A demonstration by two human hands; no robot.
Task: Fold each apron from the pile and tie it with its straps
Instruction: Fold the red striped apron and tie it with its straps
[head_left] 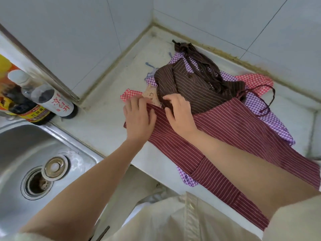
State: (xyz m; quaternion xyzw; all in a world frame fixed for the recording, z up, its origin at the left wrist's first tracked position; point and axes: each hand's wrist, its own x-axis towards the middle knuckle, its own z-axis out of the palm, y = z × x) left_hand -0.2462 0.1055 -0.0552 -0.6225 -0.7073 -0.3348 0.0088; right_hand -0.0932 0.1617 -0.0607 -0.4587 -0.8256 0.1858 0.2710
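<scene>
Maroon striped apron (234,133): centre-right, spread flat on the white counter (104,122), lower end hanging off toward bottom right. Laid out for its first fold, I'd say.
Left hand (139,119): on the apron's upper-left corner, fingers fairly straight, pressing the cloth flat; gripping nothing.
Right hand (180,115): just beside it, fingers bent where the brown striped apron (196,84) overlaps the maroon. Pinching or pushing, cannot tell.
Pile: brown one, straps tangled, sits above centre on the purple gingham apron (271,119) and red gingham apron (253,80).
Progress: looks early, with no fold made and no straps tied.
Left of frame: steel sink (20,153), sauce bottles (53,103).
</scene>
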